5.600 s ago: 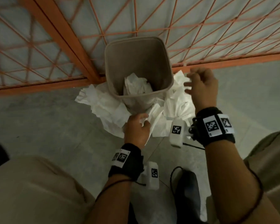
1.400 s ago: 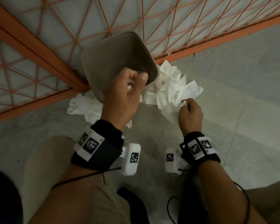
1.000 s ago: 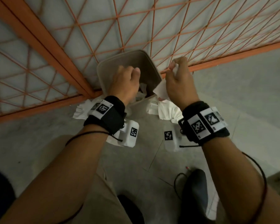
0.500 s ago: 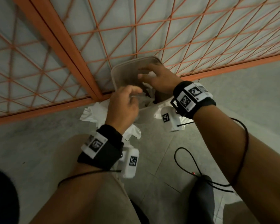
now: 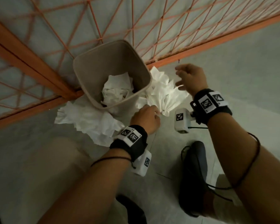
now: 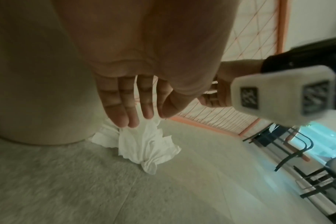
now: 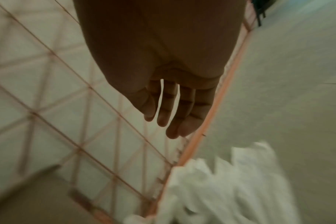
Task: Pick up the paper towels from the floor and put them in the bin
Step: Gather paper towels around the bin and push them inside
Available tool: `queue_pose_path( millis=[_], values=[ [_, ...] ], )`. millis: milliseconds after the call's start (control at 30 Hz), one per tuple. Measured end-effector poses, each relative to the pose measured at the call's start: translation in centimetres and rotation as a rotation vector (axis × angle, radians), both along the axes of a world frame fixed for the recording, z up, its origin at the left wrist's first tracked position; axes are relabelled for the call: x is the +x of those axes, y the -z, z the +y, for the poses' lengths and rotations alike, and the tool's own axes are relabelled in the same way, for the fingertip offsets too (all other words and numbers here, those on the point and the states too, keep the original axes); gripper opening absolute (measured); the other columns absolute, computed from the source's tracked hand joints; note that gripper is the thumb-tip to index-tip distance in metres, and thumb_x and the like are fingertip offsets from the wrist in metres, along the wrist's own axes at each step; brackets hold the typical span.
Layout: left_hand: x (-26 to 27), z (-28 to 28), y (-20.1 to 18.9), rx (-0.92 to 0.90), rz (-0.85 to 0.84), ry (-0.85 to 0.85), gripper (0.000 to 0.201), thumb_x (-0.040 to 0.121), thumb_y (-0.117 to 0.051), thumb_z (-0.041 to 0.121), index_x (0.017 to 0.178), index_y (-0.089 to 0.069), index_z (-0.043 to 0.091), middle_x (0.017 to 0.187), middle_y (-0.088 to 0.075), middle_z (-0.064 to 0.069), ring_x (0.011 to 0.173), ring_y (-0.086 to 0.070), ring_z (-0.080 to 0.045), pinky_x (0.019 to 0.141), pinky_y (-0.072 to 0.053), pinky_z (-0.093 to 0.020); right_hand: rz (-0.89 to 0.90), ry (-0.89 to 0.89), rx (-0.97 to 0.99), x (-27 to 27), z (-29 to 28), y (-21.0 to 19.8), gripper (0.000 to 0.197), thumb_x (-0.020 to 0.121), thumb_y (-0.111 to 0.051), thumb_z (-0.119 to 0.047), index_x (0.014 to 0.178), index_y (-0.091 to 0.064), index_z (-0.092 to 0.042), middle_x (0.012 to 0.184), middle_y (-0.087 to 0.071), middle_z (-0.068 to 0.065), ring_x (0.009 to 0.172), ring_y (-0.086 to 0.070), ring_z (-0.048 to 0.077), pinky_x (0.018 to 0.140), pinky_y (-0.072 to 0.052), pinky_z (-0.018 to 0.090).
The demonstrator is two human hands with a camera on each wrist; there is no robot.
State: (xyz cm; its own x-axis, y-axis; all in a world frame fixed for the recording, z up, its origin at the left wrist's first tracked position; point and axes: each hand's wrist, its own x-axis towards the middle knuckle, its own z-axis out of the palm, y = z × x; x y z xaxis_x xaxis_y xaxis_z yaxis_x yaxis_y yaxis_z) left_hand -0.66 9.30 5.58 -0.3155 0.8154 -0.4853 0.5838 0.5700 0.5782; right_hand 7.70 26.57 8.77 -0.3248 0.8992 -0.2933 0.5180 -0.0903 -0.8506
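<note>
A beige bin (image 5: 94, 62) stands on the floor against an orange grid fence, with crumpled white paper towels (image 5: 117, 90) inside. More paper towels lie on the floor left of it (image 5: 87, 122) and right of it (image 5: 164, 94). My left hand (image 5: 155, 111) is low at the near end of the right pile. In the left wrist view its straight fingers (image 6: 125, 115) touch that paper towel (image 6: 146, 145) beside the bin wall (image 6: 38, 75). My right hand (image 5: 178, 76) hovers above the same pile, its fingers (image 7: 163, 119) loose and empty.
The orange grid fence (image 5: 152, 21) and its floor bar (image 5: 217, 41) close off the space behind the bin. A dark shoe (image 5: 192, 175) with a cable is near my right arm. My knee (image 5: 39, 167) is at lower left. Black chair legs (image 6: 290, 142) stand farther off.
Both hands were over the bin half a second ago. The left has dropped to the right-hand pile on the floor. The right has pulled back to the right, empty.
</note>
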Motion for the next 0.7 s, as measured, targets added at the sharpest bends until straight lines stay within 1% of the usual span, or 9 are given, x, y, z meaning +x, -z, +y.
queue_pose_path(
  millis=[67, 133, 233, 300, 400, 467, 500, 567, 700],
  values=[
    [0.2, 2.0, 1.6, 0.019, 0.026, -0.036, 0.028, 0.093, -0.047, 0.025, 0.121, -0.054, 0.027, 0.137, -0.045, -0.001, 0.118, -0.054, -0.028, 0.098, -0.044, -0.038, -0.099, 0.034, -0.09, 2.1, 0.2, 3.7, 0.021, 0.088, -0.053, -0.01, 0.1, -0.067, -0.02, 0.092, -0.069, 0.007, 0.058, -0.064, 0.019, 0.048, -0.048, 0.024],
    [0.2, 4.4, 2.9, 0.056, 0.046, -0.078, 0.031, 0.094, -0.047, 0.023, 0.125, -0.051, 0.027, 0.142, -0.038, 0.0, 0.121, -0.051, -0.028, 0.099, -0.042, -0.039, -0.174, 0.068, -0.161, 3.8, 0.0, 7.0, 0.024, 0.086, -0.053, -0.009, 0.102, -0.068, -0.017, 0.092, -0.069, 0.008, 0.063, -0.065, 0.022, 0.053, -0.054, 0.03],
    [0.1, 7.9, 4.5, 0.098, 0.079, -0.14, 0.04, 0.094, -0.047, 0.016, 0.133, -0.045, 0.025, 0.15, -0.032, -0.001, 0.127, -0.048, -0.028, 0.103, -0.041, -0.04, -0.269, 0.061, -0.228, 5.1, -0.8, 11.5, 0.021, 0.08, -0.055, -0.018, 0.096, -0.067, -0.025, 0.097, -0.072, 0.008, 0.083, -0.07, 0.031, 0.077, -0.06, 0.045],
    [-0.3, 9.6, 5.6, 0.107, 0.108, -0.208, 0.047, 0.094, -0.048, 0.013, 0.139, -0.042, 0.022, 0.152, -0.032, -0.004, 0.13, -0.047, -0.03, 0.103, -0.041, -0.039, -0.275, 0.062, -0.234, 5.1, -1.2, 13.1, 0.02, 0.078, -0.057, -0.023, 0.095, -0.064, -0.031, 0.102, -0.072, 0.007, 0.091, -0.07, 0.032, 0.083, -0.058, 0.05],
    [-0.9, 11.3, 7.4, 0.08, 0.125, -0.307, 0.054, 0.093, -0.051, 0.011, 0.143, -0.035, 0.02, 0.15, -0.036, -0.007, 0.132, -0.044, -0.03, 0.105, -0.039, -0.04, -0.265, 0.066, -0.178, 4.2, -0.6, 13.8, 0.026, 0.085, -0.061, -0.022, 0.111, -0.065, -0.023, 0.093, -0.066, -0.001, 0.087, -0.066, 0.023, 0.083, -0.055, 0.037],
    [-1.3, 11.7, 8.2, 0.068, 0.145, -0.316, 0.058, 0.093, -0.053, 0.013, 0.145, -0.031, 0.023, 0.148, -0.039, -0.007, 0.133, -0.044, -0.03, 0.105, -0.039, -0.041, -0.253, 0.003, -0.148, 3.2, 0.0, 13.7, 0.033, 0.086, -0.064, -0.023, 0.119, -0.062, -0.018, 0.086, -0.062, -0.004, 0.087, -0.06, 0.018, 0.081, -0.05, 0.031],
    [-1.3, 12.1, 8.6, 0.078, 0.167, -0.299, 0.058, 0.093, -0.054, 0.015, 0.145, -0.031, 0.025, 0.147, -0.04, -0.006, 0.132, -0.045, -0.029, 0.103, -0.04, -0.042, -0.253, -0.03, -0.15, 2.7, 0.5, 14.0, 0.038, 0.086, -0.065, -0.026, 0.122, -0.06, -0.018, 0.089, -0.064, -0.003, 0.09, -0.061, 0.018, 0.084, -0.05, 0.032],
    [-1.6, 12.3, 8.9, 0.124, 0.196, -0.251, 0.055, 0.094, -0.056, 0.018, 0.143, -0.036, 0.029, 0.144, -0.043, -0.005, 0.128, -0.05, -0.029, 0.1, -0.044, -0.042, -0.287, -0.086, -0.158, 1.5, 0.9, 14.6, 0.044, 0.084, -0.067, -0.034, 0.125, -0.057, -0.021, 0.106, -0.068, 0.003, 0.101, -0.063, 0.021, 0.091, -0.052, 0.037],
    [-1.8, 13.3, 8.9, 0.152, 0.208, -0.219, 0.038, 0.095, -0.055, 0.026, 0.133, -0.055, 0.031, 0.132, -0.05, -0.008, 0.117, -0.056, -0.031, 0.098, -0.05, -0.045, -0.354, -0.139, -0.17, -0.1, 1.6, 15.5, 0.052, 0.083, -0.068, -0.044, 0.128, -0.055, -0.021, 0.125, -0.064, 0.006, 0.113, -0.061, 0.027, 0.096, -0.05, 0.042]
  ],
)
